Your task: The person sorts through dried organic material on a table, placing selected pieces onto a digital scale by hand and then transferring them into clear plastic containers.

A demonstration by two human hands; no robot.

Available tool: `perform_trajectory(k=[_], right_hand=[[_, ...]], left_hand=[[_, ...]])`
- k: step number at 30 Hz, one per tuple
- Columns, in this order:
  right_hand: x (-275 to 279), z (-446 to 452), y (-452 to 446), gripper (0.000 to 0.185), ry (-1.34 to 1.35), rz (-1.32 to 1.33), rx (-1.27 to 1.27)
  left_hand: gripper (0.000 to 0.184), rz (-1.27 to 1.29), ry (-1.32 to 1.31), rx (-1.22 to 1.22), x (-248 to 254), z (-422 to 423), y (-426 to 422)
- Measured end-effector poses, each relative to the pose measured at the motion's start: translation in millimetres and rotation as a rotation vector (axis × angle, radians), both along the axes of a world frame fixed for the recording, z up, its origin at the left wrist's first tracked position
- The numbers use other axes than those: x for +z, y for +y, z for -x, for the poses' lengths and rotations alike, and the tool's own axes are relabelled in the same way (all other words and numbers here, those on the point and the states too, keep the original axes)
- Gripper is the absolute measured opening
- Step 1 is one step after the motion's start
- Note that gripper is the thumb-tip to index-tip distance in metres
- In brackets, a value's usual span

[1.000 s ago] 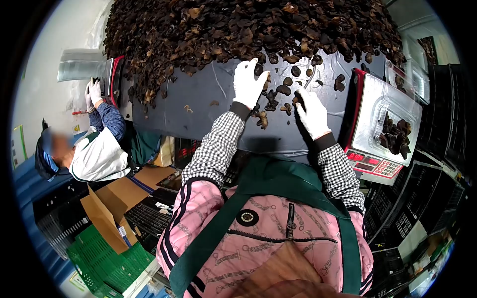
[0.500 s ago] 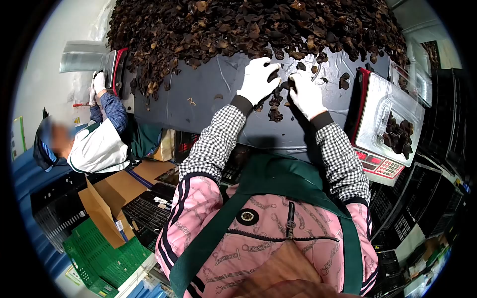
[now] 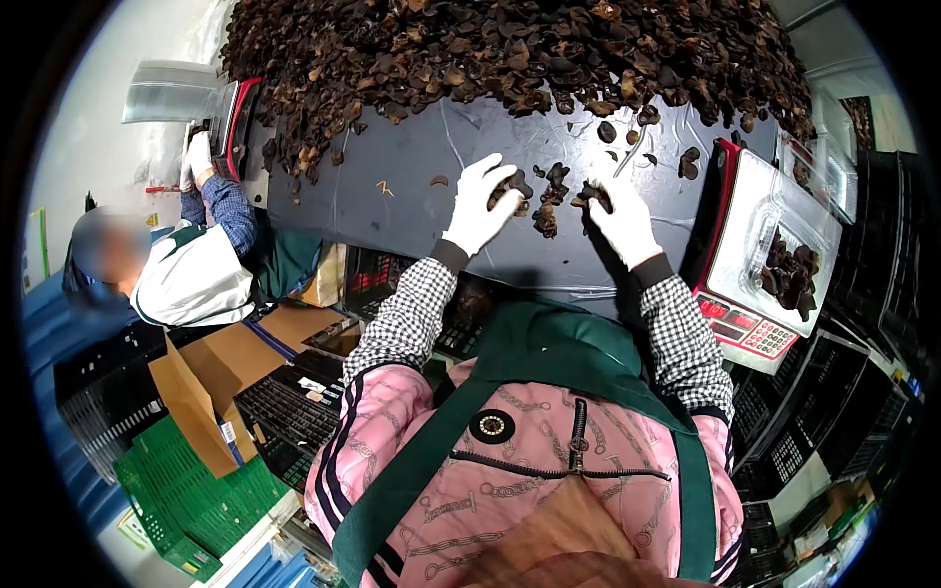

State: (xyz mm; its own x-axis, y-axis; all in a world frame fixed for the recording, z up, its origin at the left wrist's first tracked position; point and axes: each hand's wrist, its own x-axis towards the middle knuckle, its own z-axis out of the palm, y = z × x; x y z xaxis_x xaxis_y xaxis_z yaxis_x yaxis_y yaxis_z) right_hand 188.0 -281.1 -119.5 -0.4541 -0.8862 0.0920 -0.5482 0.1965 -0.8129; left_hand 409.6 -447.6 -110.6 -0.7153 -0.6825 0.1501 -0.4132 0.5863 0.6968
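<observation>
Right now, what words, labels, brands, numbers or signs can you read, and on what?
Scale display: looks like "0105", decimal point unclear; adjacent digits blurred.
Scale keypad: too small.
Carton label: too small.
Crate stickers: too small.
Jacket badge: too small.
Yellow wall sign: too small.

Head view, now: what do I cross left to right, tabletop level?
Co-worker's red-edged scale → pale twig-like scrap → left hand → loose dark pieces → right hand → scale with the clear tray → black crates
</observation>
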Motion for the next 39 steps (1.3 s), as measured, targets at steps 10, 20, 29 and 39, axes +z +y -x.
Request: perform_trajectory(k=[10, 20, 29, 39], right_hand=[[4, -31, -4, 0.034, 0.342, -0.18, 0.065], [-1, -42, 5, 0.02, 0.292, -0.081, -0.038], [3, -38, 14, 0.027, -0.061, 0.139, -0.19], [157, 61, 147, 0.025, 0.117, 0.191, -0.457]], left_hand=[[0.116, 0.258, -0.504, -0.263, 23, 52, 27], [0.059, 0.369, -0.266, -0.25, -4, 29, 43], [0.024, 0.445, -0.106, -0.272, 0, 50, 6], [0.023, -0.177, 0.23, -0.074, 69, 126, 51]])
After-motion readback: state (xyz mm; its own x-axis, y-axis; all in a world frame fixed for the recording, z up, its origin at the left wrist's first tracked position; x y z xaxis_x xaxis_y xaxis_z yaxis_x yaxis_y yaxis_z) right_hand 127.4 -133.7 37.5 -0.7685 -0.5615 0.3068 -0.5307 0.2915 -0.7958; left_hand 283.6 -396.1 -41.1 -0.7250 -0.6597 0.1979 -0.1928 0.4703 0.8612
